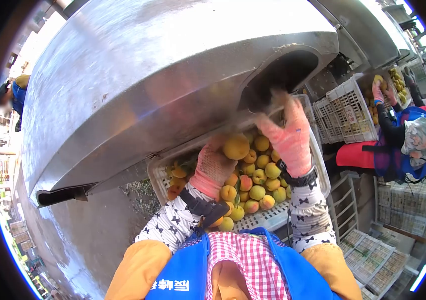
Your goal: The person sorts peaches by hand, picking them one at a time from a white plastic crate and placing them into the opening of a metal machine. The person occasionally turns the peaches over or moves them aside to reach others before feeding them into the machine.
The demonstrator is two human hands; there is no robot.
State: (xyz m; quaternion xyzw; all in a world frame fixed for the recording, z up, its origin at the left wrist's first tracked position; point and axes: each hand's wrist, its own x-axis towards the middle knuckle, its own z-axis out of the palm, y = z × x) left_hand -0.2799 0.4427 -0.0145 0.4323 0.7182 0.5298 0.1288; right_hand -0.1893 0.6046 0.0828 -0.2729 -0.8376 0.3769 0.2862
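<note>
My left hand (214,169), in a pink knitted glove, is closed around a large yellow peach (236,146); its fingertips are partly hidden behind the fruit. My right hand (293,137), gloved the same way, is raised over the right end of a white plastic crate (268,218). Its fingers are spread near the dark opening (293,70) in a metal machine, and their tips are blurred. Many yellow and red-blushed peaches (258,176) lie in the crate below both hands. At the crate's left end, more peaches (177,172) lie among some leaves.
The curved metal machine (138,95) overhangs the crate's far side. On the right, a co-worker in a blue vest (418,125) handles fruit beside another white crate (345,112). Stacked crates (375,260) and a metal rack (344,205) stand at lower right. Another person (19,95) is far left.
</note>
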